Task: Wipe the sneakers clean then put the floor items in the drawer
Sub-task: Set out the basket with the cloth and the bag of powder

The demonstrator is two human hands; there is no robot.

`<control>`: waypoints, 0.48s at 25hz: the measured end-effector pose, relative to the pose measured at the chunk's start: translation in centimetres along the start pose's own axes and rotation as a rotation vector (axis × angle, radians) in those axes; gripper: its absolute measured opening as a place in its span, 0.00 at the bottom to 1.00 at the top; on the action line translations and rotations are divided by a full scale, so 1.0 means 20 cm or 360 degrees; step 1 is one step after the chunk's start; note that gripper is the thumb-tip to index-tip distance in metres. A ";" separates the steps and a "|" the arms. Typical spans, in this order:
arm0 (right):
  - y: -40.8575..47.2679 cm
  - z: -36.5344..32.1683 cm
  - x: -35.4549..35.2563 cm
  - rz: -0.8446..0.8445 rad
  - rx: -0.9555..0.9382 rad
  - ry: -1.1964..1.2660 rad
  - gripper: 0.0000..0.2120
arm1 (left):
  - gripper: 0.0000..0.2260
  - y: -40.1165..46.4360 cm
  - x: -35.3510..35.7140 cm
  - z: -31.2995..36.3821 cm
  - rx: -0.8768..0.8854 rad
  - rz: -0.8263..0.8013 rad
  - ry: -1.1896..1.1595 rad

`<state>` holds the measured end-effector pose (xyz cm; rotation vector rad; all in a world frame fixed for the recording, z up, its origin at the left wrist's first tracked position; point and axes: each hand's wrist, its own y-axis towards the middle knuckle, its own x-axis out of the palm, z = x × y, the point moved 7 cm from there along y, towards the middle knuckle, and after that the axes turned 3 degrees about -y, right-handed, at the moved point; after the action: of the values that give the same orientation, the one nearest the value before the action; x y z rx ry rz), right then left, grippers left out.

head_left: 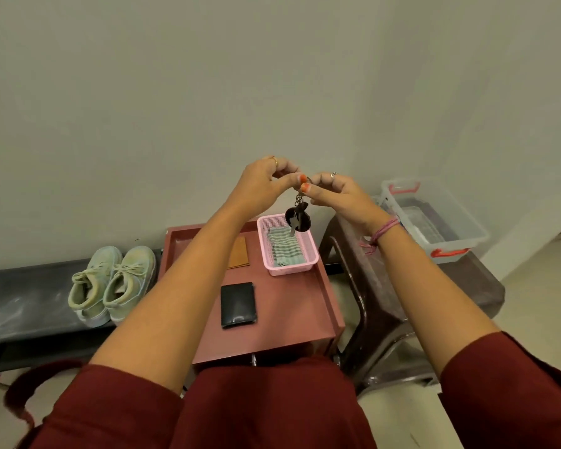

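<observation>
A bunch of keys [297, 217] hangs in the air between both raised hands, its long axis vertical, the ring and short chain uppermost and the silver key blade pointing straight down toward the pink basket [308, 254] beneath it; a dark rounded fob hangs behind the blade; the left hand [266, 181] pinches the top of the ring between thumb and forefinger, the other fingers curled in, and the right hand [336, 192] pinches the same ring from the other side, so that the two thumbs all but touch (each hand wears a ring, and a pink thread band circles the right wrist). The basket sits at the far right corner of a low reddish-pink table [292, 322] with a raised rim, and holds a folded green-and-white striped cloth [285, 246] lying lengthwise, away from the person; a tan flat card-like piece [238, 254] lies just left of the basket, partly hidden by the left forearm, and a black wallet [238, 304] lies nearer the person, near the table's middle. To the left a pair of pale green sneakers [112, 285] stands side by side on a dark low bench [23, 306], toes toward the wall, laces tied; to the right a dark brown plastic stool [386, 296] carries a clear storage box [434, 218] with red clasps; behind all runs a plain pale wall, and the floor is light-coloured.
</observation>
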<state>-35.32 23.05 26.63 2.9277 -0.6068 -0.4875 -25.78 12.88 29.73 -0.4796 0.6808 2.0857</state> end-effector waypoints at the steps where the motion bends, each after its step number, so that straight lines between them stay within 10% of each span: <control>1: -0.01 0.03 -0.06 0.0013 0.0004 0.0048 0.04 | 0.04 0.04 0.05 0.02 0.0017 -0.0014 -0.0051; 12: -0.01 0.33 -0.60 0.0339 0.0237 0.0239 0.07 | 0.09 0.43 0.59 0.02 -0.0065 0.0193 -0.0420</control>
<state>-47.73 27.80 23.86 2.9517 -0.9578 -0.2047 -39.48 16.41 25.96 -0.1832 0.5237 2.2289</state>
